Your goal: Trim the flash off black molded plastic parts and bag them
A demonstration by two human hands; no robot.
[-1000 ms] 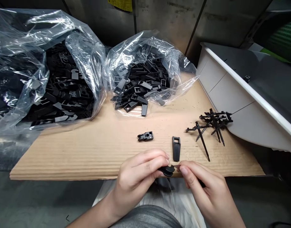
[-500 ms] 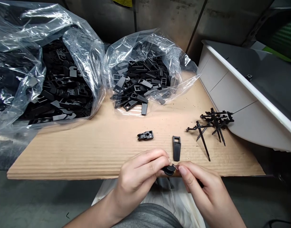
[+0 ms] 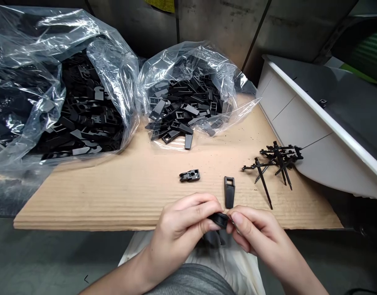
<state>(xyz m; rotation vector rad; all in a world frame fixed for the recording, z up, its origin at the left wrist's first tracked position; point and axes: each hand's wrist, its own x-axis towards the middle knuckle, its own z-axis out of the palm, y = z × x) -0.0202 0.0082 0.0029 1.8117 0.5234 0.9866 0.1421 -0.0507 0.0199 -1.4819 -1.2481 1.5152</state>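
Note:
Just past the cardboard's front edge, my left hand (image 3: 188, 223) grips a black plastic part (image 3: 220, 220) with a rounded, grooved end that points right. Fingers and thumb of my right hand (image 3: 259, 233) are pinched at that rounded end, around a thin, small item (image 3: 232, 219) whose kind I cannot make out. Beyond my hands lies a black tapered clip piece (image 3: 229, 192) with a square window at its far end. A second black part (image 3: 190, 175), rounded at its left end, rests further left on the cardboard (image 3: 114, 192).
Two clear plastic bags hold many black parts: a large bag (image 3: 114, 61) at left and a smaller bag (image 3: 234, 102) at centre back. Thin black plastic sprues (image 3: 263, 184) lie in a heap at right, beside a grey bin (image 3: 311, 127) with a raised wall.
The black part in my left hand has turned a little, showing more of its groove. My right hand's fingers have shifted slightly at its end, with more fingertips visible beneath.

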